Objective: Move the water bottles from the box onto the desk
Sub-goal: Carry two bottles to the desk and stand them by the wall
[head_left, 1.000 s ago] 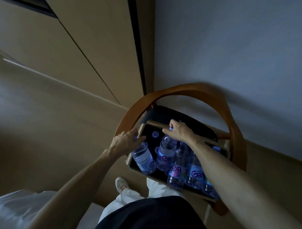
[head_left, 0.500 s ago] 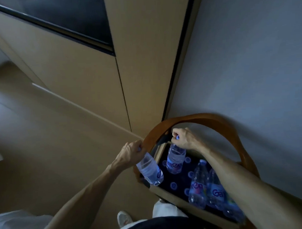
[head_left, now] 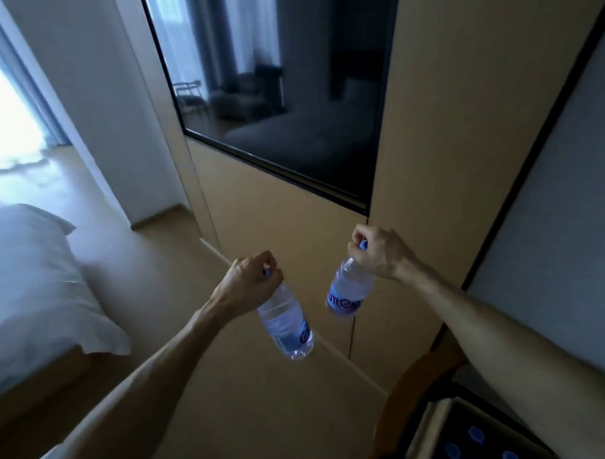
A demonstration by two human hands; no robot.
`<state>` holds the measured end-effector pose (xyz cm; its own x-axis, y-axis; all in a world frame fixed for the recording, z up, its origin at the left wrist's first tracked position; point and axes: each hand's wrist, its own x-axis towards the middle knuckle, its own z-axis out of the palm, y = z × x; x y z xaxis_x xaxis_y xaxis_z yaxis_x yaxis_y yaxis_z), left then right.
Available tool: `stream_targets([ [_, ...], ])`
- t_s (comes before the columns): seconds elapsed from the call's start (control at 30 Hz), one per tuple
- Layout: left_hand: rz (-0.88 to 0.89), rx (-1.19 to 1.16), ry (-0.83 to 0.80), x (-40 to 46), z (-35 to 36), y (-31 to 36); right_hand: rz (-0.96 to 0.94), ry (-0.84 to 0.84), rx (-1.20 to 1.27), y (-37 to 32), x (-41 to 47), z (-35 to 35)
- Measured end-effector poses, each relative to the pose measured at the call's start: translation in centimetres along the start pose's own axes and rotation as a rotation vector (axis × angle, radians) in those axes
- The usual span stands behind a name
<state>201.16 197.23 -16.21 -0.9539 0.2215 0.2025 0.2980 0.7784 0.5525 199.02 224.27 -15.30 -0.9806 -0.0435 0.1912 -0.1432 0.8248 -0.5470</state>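
1. Currently your left hand (head_left: 250, 282) has its grip curled tight round the cap end of the left bottle (head_left: 286, 327), which hangs tilted in the air above the floor, base toward you.
2. Your right hand (head_left: 380, 252) pinches the neck and blue cap of the right bottle (head_left: 348, 291) in the same way; it hangs nearly upright, near the first but apart from it.
3. Both bottles look full and clear, so judge them moderately heavy, with thin walls that dent under pressure; the stiff cap and neck make the safest hold.
4. Carried by the neck alone, each bottle is free to swing, and a smooth wet body would likely slip.
5. Only a corner of the box (head_left: 473, 436) shows at lower right, on a wooden chair (head_left: 396, 401); the bottles left in it are out of frame.
6. No counter is visible, so its place cannot be told.
7. Label lettering is blurred and partly covered.
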Motion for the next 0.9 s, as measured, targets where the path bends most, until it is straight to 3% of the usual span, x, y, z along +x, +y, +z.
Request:
stream_targets([
  [0.27,0.042,0.122,0.191,6.0,-11.6,-5.7,-0.212,0.086,0.085,-11.5,12.5,0.2],
  [0.63,-0.104,0.274,0.452,15.2,-23.3,-11.4,-0.462,0.065,0.198,-23.6,30.2,3.1],
  [0.9,-0.185,0.359,0.527,19.9,-29.4,-18.0,-0.61,0.059,0.199,-32.3,40.4,7.5],
])
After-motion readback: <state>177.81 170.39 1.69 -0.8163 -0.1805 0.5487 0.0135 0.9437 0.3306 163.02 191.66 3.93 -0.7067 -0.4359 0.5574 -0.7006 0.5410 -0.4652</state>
